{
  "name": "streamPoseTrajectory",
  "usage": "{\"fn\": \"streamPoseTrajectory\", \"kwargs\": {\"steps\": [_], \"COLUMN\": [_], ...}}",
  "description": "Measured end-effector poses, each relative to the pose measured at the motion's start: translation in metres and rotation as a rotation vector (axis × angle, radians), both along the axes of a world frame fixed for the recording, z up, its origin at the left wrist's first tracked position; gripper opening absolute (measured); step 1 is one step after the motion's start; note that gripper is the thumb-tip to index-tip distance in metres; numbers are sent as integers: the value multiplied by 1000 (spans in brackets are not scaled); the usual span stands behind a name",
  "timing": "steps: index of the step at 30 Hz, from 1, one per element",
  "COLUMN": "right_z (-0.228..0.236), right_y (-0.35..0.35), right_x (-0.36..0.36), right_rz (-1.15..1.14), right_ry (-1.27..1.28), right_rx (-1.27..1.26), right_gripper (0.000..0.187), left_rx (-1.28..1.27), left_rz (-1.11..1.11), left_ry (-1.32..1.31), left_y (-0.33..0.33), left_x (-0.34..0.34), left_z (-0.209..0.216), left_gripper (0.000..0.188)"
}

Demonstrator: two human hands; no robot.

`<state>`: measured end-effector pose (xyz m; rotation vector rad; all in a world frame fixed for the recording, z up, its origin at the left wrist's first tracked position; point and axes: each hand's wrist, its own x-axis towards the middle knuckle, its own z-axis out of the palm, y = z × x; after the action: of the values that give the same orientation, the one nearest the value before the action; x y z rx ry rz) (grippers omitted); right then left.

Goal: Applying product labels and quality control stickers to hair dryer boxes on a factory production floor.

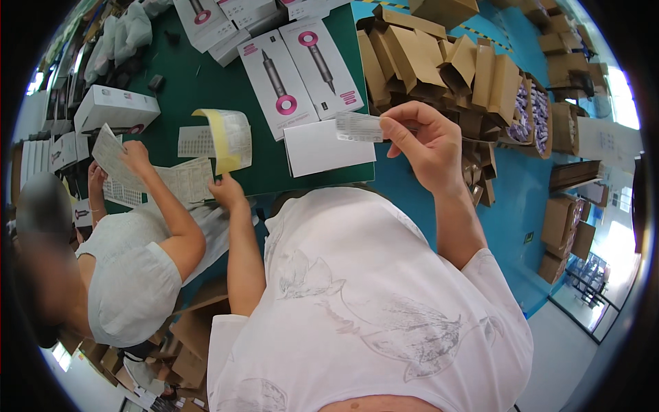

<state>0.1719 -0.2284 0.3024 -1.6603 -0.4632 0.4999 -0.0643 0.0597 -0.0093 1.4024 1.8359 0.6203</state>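
Right grip (432,143) — angled inward (leftward) — pinches a printed strip (357,128).

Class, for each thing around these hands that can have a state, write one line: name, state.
Right hand: closed, pinching a label strip
Label strip: held up
Left hand: at the yellow-backed sheet's near edge, grip unclear
Yellow-backed sheet: curled over
Picture boxes: closed, lying flat
Brown cartons: piled, some open
Co-worker's sheet: held up
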Motion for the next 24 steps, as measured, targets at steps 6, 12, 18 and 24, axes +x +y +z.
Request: {"fn": "streamPoseTrajectory", "kwargs": {"steps": [6, 12, 18, 24], "right_z": [-9, -23, -33, -41], "right_y": [-5, 7, 13, 8], "right_x": [2, -10, -5, 0], "right_rz": [13, 27, -90, -127], "right_ry": [40, 101, 151, 220], "right_rx": [-8, 17, 94, 176], "right_gripper": [15, 16, 15, 15], "left_rx": [658, 630, 480, 490], "left_rz": [-1035, -1365, -1405, -1367], "left_ry": [-496, -603, -713, -696], "left_y": [-71, -83, -71, -70], "left_x": [24, 89, 104, 103], "left_z": [163, 219, 206, 192], "left_gripper": [78, 108, 112, 111]}}
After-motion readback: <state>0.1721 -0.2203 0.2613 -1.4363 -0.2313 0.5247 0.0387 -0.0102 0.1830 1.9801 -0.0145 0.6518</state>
